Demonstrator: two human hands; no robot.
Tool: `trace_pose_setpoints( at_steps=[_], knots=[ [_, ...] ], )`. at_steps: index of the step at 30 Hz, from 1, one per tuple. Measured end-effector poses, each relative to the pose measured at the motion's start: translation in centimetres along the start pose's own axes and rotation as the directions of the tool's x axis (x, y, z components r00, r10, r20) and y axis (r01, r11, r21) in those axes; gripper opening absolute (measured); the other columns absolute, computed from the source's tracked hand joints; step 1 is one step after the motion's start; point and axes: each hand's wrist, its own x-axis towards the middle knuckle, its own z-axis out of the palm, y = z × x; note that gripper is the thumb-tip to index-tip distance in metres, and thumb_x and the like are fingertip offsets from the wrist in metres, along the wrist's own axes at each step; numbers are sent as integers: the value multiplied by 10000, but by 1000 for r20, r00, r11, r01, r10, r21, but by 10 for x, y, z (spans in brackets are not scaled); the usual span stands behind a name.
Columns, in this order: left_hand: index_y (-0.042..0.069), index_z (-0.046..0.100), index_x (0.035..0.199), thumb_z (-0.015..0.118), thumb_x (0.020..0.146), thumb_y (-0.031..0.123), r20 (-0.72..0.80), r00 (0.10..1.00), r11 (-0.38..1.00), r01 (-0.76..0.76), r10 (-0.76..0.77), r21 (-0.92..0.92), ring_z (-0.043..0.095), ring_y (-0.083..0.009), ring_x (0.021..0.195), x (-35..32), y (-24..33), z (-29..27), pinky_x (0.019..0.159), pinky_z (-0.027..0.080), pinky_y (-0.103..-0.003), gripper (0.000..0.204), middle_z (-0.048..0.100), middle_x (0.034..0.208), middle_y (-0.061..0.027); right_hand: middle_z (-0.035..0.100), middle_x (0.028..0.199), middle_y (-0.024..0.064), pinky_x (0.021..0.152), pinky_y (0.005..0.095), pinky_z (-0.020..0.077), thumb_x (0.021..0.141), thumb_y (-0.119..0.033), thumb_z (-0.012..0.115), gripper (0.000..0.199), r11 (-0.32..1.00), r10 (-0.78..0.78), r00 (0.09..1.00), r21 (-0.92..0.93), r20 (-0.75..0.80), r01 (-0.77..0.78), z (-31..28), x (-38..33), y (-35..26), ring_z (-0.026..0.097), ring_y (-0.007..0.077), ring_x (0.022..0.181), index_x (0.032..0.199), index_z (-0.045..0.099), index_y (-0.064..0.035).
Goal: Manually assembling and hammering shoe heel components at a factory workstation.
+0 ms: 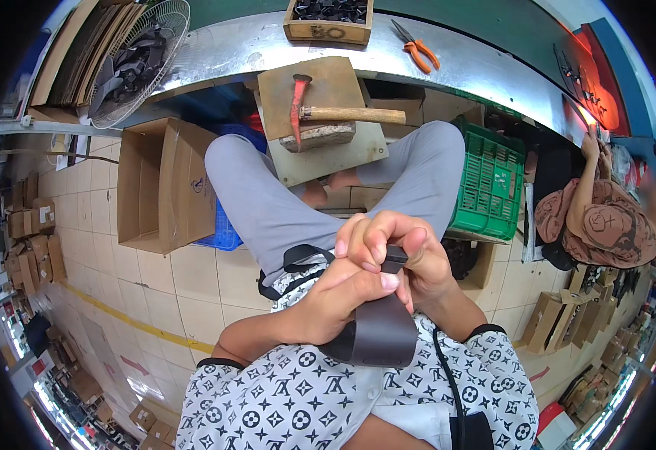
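In front of my chest, both hands hold a dark brown, smooth strap [384, 334], which looks like a leather belt, bent into a curve. My left hand [335, 296] is closed around it, thumb pressed on top. My right hand [418, 262] meets it from the other side, fingers bent and pinching near a small dark block-like end piece [394, 259]. The fingers hide how this piece joins the strap. Beyond my knees, a hammer [350, 114] with a red head and wooden handle lies over a worn block [319, 137] on a board [343, 161].
A metal bench [230, 49] crosses the far side, bearing a wooden box [328, 31] of small black parts and orange-handled pliers [420, 54]. A wire basket [164, 71] holds dark straps. Left stands a cardboard box [144, 187]; right, a green crate [485, 180] and another person [605, 217].
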Motion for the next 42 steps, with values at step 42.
trace_pose_setpoints(
  at_steps=[42],
  knots=[
    [13,600,981,448,978,253,-211,928,890,-200,306,410,573,-139,899,20,91,-26,809,451,-295,284,618,964,-72,584,1310,213,934,340,462,983,-332,483,537,978,-36,994,-208,-107,13,-22,78,-43,607,172,862,1343,490,67]
  ],
)
